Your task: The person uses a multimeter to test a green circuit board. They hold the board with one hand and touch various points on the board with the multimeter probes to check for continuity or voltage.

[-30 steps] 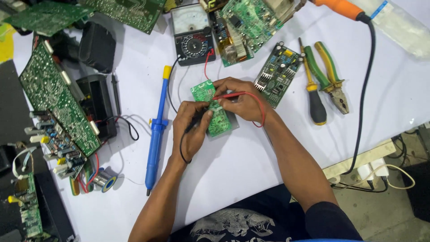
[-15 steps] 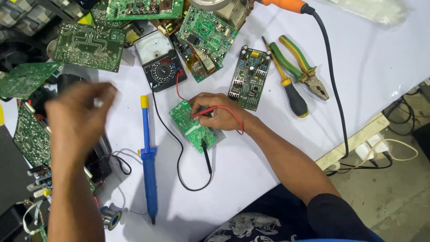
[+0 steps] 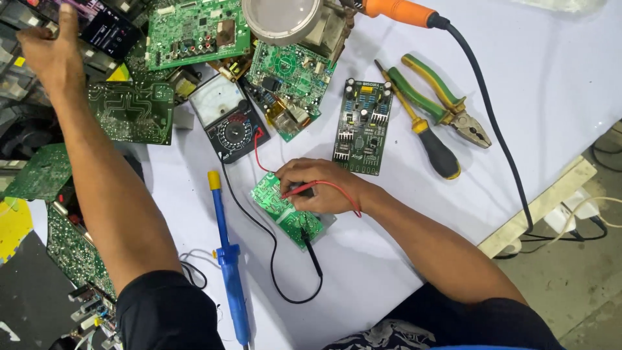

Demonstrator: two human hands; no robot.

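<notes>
My right hand point(image 3: 321, 186) rests on a small green circuit board point(image 3: 280, 209) on the white table and pinches the red probe point(image 3: 299, 189) of the meter against it. The black probe point(image 3: 311, 249) lies loose just below the board, its lead looping back to the analog multimeter point(image 3: 227, 120). My left hand point(image 3: 48, 52) is stretched to the far upper left, fingers spread, touching a dark phone-like device point(image 3: 103, 26) among the stacked boards. It holds nothing.
A blue desoldering pump point(image 3: 227, 259) lies left of the small board. A dark amplifier board point(image 3: 363, 126), a screwdriver point(image 3: 431, 142), green-handled pliers point(image 3: 447, 104), an orange soldering iron point(image 3: 398, 10) and a round magnifier point(image 3: 282, 16) sit behind. More circuit boards point(image 3: 129, 110) crowd the left side.
My left hand left the small board and the black probe, then reached up and left to the far boards. The right hand stayed on the board with the red probe. The view shifted.
</notes>
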